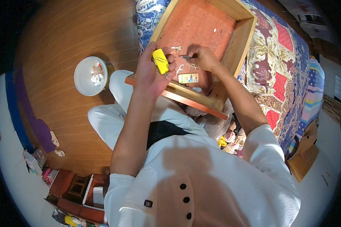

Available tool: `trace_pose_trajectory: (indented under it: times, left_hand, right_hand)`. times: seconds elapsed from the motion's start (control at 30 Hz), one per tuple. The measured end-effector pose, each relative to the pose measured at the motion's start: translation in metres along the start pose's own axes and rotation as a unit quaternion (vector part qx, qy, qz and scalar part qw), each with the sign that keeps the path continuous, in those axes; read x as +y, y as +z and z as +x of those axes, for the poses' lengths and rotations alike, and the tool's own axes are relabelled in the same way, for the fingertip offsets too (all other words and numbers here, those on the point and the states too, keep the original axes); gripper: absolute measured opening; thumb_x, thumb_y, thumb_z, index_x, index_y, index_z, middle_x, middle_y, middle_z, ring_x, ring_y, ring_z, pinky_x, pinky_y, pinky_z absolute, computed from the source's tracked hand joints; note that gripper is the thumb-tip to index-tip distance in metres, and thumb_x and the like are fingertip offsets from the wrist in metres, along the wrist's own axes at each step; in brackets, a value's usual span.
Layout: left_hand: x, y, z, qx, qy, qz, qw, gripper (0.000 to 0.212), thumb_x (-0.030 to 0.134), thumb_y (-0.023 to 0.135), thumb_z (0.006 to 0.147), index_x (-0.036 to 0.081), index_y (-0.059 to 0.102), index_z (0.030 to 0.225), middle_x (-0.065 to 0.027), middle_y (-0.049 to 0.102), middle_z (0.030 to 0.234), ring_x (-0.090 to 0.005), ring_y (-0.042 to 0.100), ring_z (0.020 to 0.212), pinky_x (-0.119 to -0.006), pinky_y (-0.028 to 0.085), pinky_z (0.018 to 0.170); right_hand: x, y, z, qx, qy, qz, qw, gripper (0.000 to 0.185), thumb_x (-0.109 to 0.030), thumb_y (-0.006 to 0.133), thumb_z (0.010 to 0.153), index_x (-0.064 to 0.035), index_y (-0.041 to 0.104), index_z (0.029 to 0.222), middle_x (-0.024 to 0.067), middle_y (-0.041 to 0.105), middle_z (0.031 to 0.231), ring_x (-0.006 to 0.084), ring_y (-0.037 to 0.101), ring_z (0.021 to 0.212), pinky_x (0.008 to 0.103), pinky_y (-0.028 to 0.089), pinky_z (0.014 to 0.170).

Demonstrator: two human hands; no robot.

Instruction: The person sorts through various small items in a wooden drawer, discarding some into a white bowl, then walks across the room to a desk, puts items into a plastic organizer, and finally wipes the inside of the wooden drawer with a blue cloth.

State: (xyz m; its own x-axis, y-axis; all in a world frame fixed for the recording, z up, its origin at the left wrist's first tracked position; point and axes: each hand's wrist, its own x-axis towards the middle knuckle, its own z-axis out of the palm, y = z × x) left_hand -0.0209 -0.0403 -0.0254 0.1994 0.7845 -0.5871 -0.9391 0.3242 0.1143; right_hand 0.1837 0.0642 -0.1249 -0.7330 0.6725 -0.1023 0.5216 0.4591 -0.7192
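My left hand holds a small yellow box with a paper clip pictured on it, over the near left side of a wooden drawer. Inside the drawer, my right hand pinches a small dark object, too small to name surely. Below that hand lies a little heap of small metal pieces. A key rests on the reddish drawer bottom between the hands. Nearer to me are a white forked piece and a flat card-like thing with coloured dots.
A white bucket with crumpled litter inside stands on the wooden floor at left. The drawer's near end is at my lap, beside a bed with a patterned cover. Plastic bags and cloth lie below the drawer.
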Motion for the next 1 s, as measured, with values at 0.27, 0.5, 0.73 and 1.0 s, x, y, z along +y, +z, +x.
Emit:
trace_pose_trajectory:
  times: [0.27, 0.5, 0.73, 1.0]
  left_hand:
    - [-0.029, -0.006, 0.034, 0.100, 0.001, 0.011, 0.995, 0.044, 0.044, 0.039, 0.093, 0.003, 0.056, 0.087, -0.0114, 0.056, 0.081, -0.0246, 0.054, 0.074, -0.036, 0.046, 0.070]
    - [-0.053, 0.002, 0.043, 0.030, -0.006, -0.003, 1.000, 0.045, 0.042, 0.031, 0.096, 0.002, 0.050, 0.096, -0.0155, 0.058, 0.095, -0.0308, 0.059, 0.092, -0.052, 0.050, 0.082]
    - [-0.055, -0.001, 0.045, 0.046, -0.011, 0.009, 0.999, 0.045, 0.047, 0.036, 0.094, 0.006, 0.054, 0.091, -0.0099, 0.059, 0.078, -0.0232, 0.060, 0.070, -0.038, 0.050, 0.065]
    - [-0.023, 0.002, 0.009, 0.016, -0.042, -0.008, 0.999, 0.043, 0.052, 0.048, 0.087, 0.013, 0.049, 0.068, -0.0023, 0.049, 0.059, -0.0150, 0.046, 0.049, -0.026, 0.033, 0.042]
  right_hand:
    - [-0.055, -0.052, -0.015, 0.044, 0.281, 0.360, 0.888, 0.012, -0.011, 0.064, 0.084, -0.0007, 0.065, 0.088, 0.0017, 0.063, 0.073, 0.0064, 0.058, 0.058, 0.0192, 0.046, 0.053]
    - [-0.104, -0.058, -0.029, 0.020, 0.254, 0.399, 0.881, 0.015, -0.015, 0.061, 0.087, -0.0004, 0.066, 0.089, 0.0061, 0.068, 0.078, 0.0071, 0.059, 0.057, 0.0186, 0.046, 0.054]
    - [-0.121, -0.064, -0.030, 0.041, 0.222, 0.346, 0.911, 0.020, -0.017, 0.059, 0.089, 0.0004, 0.068, 0.089, 0.0025, 0.066, 0.073, 0.0034, 0.054, 0.058, 0.0178, 0.040, 0.052]
    - [-0.169, -0.080, -0.001, 0.098, 0.131, 0.257, 0.952, 0.024, -0.020, 0.056, 0.091, 0.0012, 0.066, 0.087, -0.0025, 0.058, 0.069, 0.0025, 0.049, 0.063, 0.0186, 0.039, 0.055]
